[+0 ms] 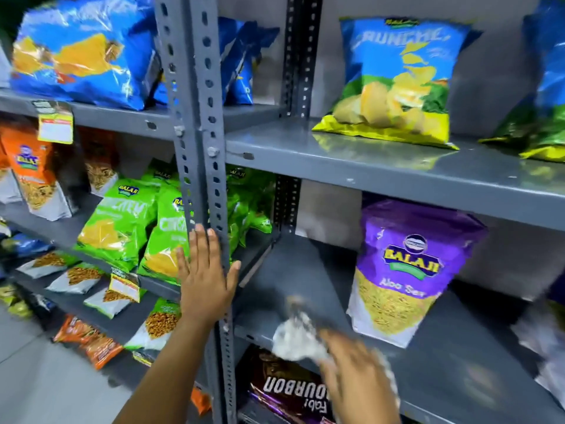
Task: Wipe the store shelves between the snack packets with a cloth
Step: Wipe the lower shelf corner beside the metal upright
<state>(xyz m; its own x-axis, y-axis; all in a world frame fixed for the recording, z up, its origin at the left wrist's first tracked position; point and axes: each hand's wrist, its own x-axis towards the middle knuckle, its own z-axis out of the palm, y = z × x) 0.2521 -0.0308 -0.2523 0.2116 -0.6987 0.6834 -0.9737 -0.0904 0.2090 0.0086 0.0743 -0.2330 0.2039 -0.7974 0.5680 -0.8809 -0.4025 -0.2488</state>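
Cloth (295,339) bunched white on the grey shelf (305,270) front, clenched in your blurred right hand (356,374), just left of the purple packet (403,270), your left hand (206,280) flat, fingers spread, against the upright post (198,117).

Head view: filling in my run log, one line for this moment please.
left hand flat on upright | right hand wiping shelf with cloth | beside purple packet
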